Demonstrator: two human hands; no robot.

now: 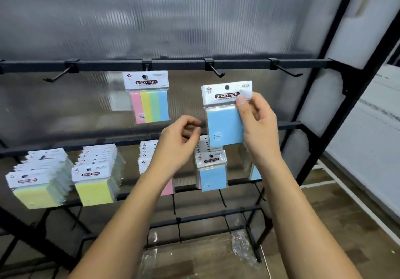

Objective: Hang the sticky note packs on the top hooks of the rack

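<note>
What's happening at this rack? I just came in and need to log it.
A person is stocking the black metal rack's top rail. The right hand holds a blue sticky note pack just below an empty top hook. The left hand hovers empty. One multicoloured striped pack already hangs up top.

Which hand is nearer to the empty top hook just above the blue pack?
Right. The right hand holds the blue sticky note pack just below that empty hook, slightly to its right. The left hand holds nothing, lower and further left.
</note>
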